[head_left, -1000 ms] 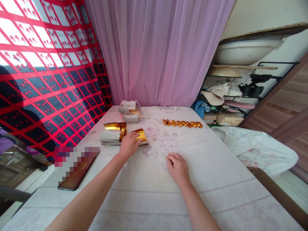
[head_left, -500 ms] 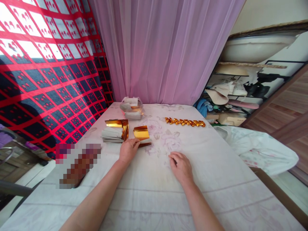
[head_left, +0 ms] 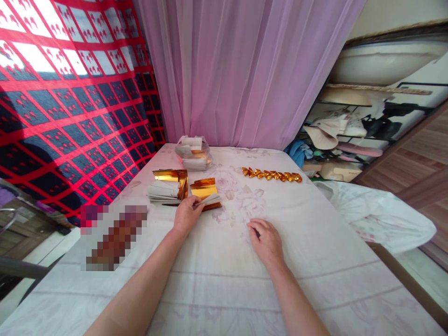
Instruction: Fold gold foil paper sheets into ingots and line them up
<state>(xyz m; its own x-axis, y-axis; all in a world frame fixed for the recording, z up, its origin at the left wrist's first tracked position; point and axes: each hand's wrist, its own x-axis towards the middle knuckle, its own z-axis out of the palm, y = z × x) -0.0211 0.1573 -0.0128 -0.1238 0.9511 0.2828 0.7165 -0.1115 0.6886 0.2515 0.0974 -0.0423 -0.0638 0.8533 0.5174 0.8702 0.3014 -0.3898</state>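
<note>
My left hand (head_left: 188, 214) pinches the near edge of a small stack of gold foil sheets (head_left: 205, 190) and lifts the top sheets, showing their white undersides. Beside it to the left lies a second stack of sheets (head_left: 167, 186), white side up with a gold curl on top. My right hand (head_left: 267, 240) rests on the floral sheet (head_left: 315, 233), fingers loosely curled, holding nothing visible. A row of folded gold pieces (head_left: 272, 175) lies farther back on the right.
A clear plastic bag of paper (head_left: 192, 156) sits near the pink curtain (head_left: 245, 70). A blurred dark object (head_left: 112, 235) lies at the left. Red patterned cloth (head_left: 63, 102) hangs on the left; cluttered shelves (head_left: 350, 135) and a white bundle (head_left: 378, 214) are on the right.
My left hand slid back from the top of the gold stack to its near edge and now lifts the top sheets. My right hand stayed nearly still.
</note>
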